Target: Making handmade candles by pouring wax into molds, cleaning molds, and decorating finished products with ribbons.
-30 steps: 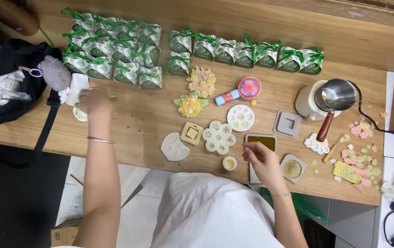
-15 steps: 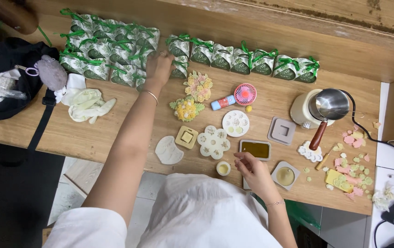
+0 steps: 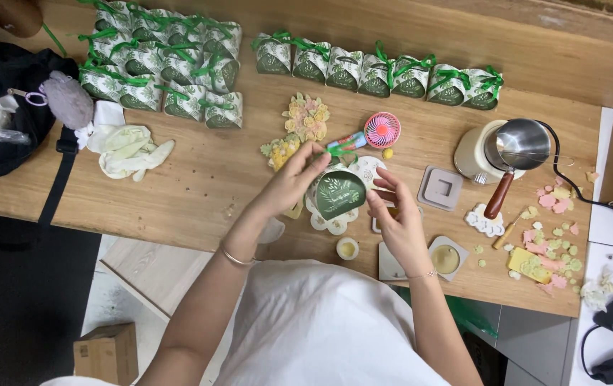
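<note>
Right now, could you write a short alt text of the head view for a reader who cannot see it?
Seen from above, a person's left hand and right hand hold a small green gift box over a wooden table. Rows of similar ribboned boxes line the far edge, beside a small pot.

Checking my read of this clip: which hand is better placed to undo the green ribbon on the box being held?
Probably the left hand: its fingertips already reach the ribbon atop the green favour box, while the right hand steadies the box's side.
</note>
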